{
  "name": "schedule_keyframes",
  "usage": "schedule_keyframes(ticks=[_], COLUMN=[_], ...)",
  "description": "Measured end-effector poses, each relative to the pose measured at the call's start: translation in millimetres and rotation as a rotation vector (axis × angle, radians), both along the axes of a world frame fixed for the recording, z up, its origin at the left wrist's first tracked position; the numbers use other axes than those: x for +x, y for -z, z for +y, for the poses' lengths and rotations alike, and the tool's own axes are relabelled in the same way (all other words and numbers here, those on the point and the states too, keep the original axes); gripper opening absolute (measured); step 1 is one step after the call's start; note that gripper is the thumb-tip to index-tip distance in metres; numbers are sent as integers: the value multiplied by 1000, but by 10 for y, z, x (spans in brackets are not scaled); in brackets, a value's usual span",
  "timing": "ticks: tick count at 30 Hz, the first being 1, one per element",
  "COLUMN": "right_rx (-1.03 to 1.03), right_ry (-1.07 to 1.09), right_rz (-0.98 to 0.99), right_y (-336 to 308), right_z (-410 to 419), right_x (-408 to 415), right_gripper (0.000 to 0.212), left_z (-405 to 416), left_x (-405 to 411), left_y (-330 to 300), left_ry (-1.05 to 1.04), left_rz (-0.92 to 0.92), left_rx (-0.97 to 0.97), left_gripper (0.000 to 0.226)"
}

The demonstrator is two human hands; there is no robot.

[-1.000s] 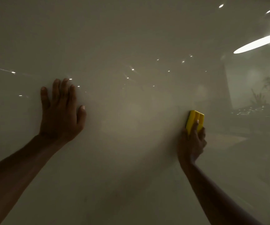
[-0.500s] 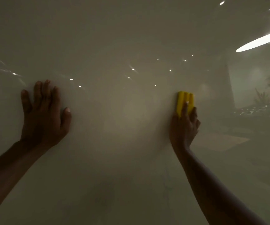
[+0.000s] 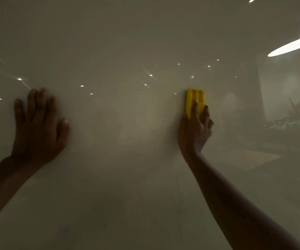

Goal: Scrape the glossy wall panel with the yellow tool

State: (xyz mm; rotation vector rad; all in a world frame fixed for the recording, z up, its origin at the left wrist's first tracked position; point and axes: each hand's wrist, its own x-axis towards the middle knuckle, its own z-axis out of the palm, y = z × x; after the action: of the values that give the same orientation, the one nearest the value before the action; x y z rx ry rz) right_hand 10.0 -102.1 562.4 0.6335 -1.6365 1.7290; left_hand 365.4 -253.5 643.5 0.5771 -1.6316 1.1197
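Observation:
A glossy pale wall panel (image 3: 124, 159) fills the whole view in dim light. My right hand (image 3: 194, 130) grips a flat yellow tool (image 3: 196, 98) and presses it against the panel right of centre, the tool pointing upward above my fingers. My left hand (image 3: 37, 130) lies flat on the panel at the left, fingers spread, holding nothing. Both forearms reach in from the bottom corners.
The panel mirrors the room behind me: small ceiling spots (image 3: 150, 75), a long bright light strip (image 3: 293, 45) at the upper right, and faint plants and furniture (image 3: 297, 109) at the right edge.
My right hand has slid the yellow tool up the panel and a little to the left. My left hand stays flat on the panel, shifted leftward in view.

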Motion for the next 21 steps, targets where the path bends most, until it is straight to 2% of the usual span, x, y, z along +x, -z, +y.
schedule_keyframes(ticks=[2, 5, 6, 7, 8, 9, 11, 13, 16, 18, 21], right_rx=[48, 302, 373, 394, 371, 340, 275, 151, 44, 62, 187], right_ry=[6, -44, -48, -58, -49, -28, 24, -18, -39, -46, -75], right_rz=[317, 1019, 1187, 1266, 1253, 1148, 785, 444, 184, 263, 672], right_y=[-10, 298, 321, 244, 115, -48, -403, -645, -721, -583, -71], right_z=[-94, -271, -294, -287, -288, -290, -250, -241, -267, -364, -553], right_x=[378, 911, 943, 941, 870, 832, 724, 774, 1024, 1407, 2097], right_gripper=[59, 49, 49, 50, 52, 53, 56, 61, 63, 63, 59], left_z=[34, 59, 51, 34, 19, -6, -43, -95, -149, -186, -254], left_x=[24, 103, 120, 183, 232, 333, 538, 828, 1102, 1347, 1673], left_y=[21, 53, 63, 85, 112, 131, 182, 229, 281, 340, 459], left_ry=[14, 18, 20, 18, 11, 2, -22, -59, -76, -90, -109], left_rz=[-8, -27, -34, -44, -51, -56, -59, -39, -18, 8, 5], left_rx=[25, 30, 27, 26, 29, 39, 59, 71, 82, 99, 93], left_gripper=[64, 64, 64, 64, 64, 64, 64, 64, 64, 64, 62])
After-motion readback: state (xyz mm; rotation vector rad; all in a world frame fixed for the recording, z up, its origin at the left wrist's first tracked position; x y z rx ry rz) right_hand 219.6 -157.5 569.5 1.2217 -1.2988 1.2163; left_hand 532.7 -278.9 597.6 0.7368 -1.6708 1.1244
